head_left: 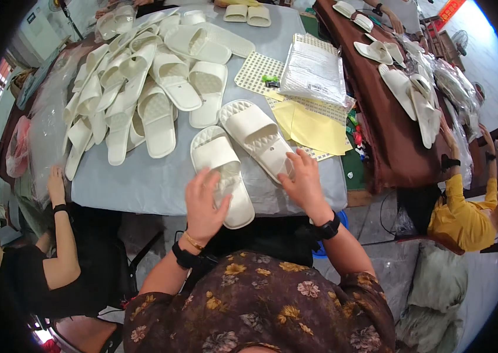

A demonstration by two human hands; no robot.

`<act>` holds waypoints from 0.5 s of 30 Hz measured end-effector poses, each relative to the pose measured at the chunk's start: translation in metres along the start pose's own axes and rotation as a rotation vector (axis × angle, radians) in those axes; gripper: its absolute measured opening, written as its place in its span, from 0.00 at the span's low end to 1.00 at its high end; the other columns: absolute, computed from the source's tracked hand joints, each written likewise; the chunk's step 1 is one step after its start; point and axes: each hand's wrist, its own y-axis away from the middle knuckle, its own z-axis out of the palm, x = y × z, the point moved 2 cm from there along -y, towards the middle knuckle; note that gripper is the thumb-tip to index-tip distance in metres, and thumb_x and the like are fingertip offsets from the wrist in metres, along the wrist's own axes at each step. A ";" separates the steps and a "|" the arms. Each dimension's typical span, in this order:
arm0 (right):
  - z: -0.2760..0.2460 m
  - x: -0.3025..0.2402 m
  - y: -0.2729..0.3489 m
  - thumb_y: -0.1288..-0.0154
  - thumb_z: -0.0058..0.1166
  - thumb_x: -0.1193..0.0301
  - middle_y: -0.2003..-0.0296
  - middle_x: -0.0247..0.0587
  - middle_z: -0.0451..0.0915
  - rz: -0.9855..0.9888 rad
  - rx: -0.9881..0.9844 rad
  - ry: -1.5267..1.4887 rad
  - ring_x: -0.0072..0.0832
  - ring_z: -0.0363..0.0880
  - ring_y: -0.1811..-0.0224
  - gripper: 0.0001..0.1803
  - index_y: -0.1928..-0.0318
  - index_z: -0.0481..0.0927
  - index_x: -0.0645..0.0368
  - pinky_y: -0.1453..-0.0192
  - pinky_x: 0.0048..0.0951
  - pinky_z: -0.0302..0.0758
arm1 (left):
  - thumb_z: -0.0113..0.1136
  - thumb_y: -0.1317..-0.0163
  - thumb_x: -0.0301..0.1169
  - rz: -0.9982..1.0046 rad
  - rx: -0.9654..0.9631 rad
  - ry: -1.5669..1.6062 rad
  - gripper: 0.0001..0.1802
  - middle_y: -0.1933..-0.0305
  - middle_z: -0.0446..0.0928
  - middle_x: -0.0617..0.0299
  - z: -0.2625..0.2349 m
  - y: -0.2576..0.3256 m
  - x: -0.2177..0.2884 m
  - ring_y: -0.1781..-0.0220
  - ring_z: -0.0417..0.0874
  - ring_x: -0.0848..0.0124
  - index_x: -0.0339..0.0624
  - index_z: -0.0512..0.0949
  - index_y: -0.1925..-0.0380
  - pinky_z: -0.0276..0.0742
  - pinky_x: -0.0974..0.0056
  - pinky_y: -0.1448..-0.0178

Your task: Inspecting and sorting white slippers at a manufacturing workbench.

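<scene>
Just over the near edge of the tabletop (143, 187), the left hand (203, 201) hovers or rests, I cannot tell which, above the heel half of the left slipper (216, 156), its blurred fingers fanned and its thumb spread rightward across the insole; its forearm (166, 270) slants up and to the right, palm side down. The right hand (305, 183), a little farther in from that edge, is loosely open, thumb and fingers parted by the right side of the heel of the right slipper (252, 132), with contact uncertain; it is the nearer one to that slipper, and neither of the hands shows a closed grip. Both slippers lie ahead of and between the wrists, just beside each other, toes pointing away and leftward; the left slipper's long axis is the steeper, its heel reaching past the near edge, while the right slipper slants more and lies wholly inside it. Farther on, toward the right edge, yellow sheets (313, 126) overlap dotted sheets (250, 72), with a white package (313, 67) beyond; leftward, a heap of white slippers (122, 115) spreads toward the far left corner, and two slippers (237, 13) sit near the far edge
</scene>
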 end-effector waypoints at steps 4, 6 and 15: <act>0.007 -0.024 0.010 0.49 0.67 0.64 0.43 0.58 0.71 -0.056 -0.079 0.218 0.54 0.69 0.42 0.34 0.42 0.72 0.62 0.41 0.50 0.68 | 0.68 0.45 0.35 0.106 -0.227 -0.041 0.29 0.37 0.69 0.48 0.009 0.000 0.011 0.36 0.69 0.49 0.39 0.74 0.43 0.66 0.50 0.34; 0.007 -0.037 0.017 0.52 0.68 0.61 0.43 0.56 0.72 0.001 -0.165 0.268 0.52 0.69 0.42 0.37 0.41 0.72 0.62 0.45 0.49 0.68 | 0.67 0.45 0.35 0.107 -0.274 -0.062 0.28 0.37 0.70 0.47 0.017 -0.006 0.010 0.36 0.69 0.49 0.38 0.75 0.44 0.66 0.50 0.34; 0.004 -0.017 -0.029 0.41 0.59 0.69 0.62 0.55 0.79 -0.111 -0.002 -0.015 0.52 0.75 0.54 0.11 0.59 0.81 0.62 0.50 0.47 0.74 | 0.59 0.43 0.25 0.174 -0.214 0.009 0.18 0.48 0.75 0.48 0.023 -0.041 -0.004 0.46 0.75 0.48 0.36 0.76 0.51 0.72 0.49 0.41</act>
